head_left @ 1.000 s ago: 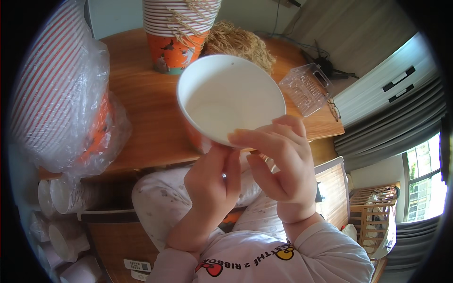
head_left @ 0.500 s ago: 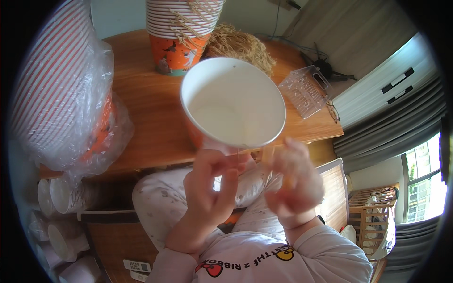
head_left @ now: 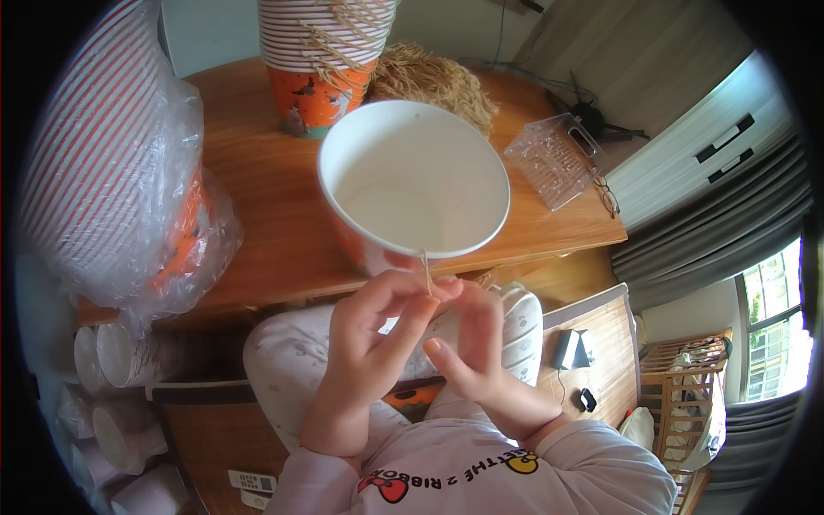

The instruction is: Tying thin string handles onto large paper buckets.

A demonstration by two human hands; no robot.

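A white paper bucket (head_left: 412,189) with an orange printed outside stands near the table's front edge, its mouth tilted toward me. From a spot on its near rim hangs a thin tan string (head_left: 427,273). My left hand (head_left: 375,330) pinches this string between thumb and forefinger, just below the rim. My right hand (head_left: 481,348) meets the left fingertips with its bent fingers, while its thumb stands apart lower down. Where the fingertips meet, the string's end is hidden.
Behind the bucket are a stack of orange buckets (head_left: 322,77) draped with strings and a heap of tan string (head_left: 433,81). A plastic-wrapped bucket stack (head_left: 112,172) stands left. A clear plastic box (head_left: 554,159) and glasses (head_left: 606,197) lie right on the table (head_left: 257,197).
My right hand has moved left, from beside the bucket's near rim to the left fingertips. The left hand has stayed at the string, and the bucket sits slightly further left in view.
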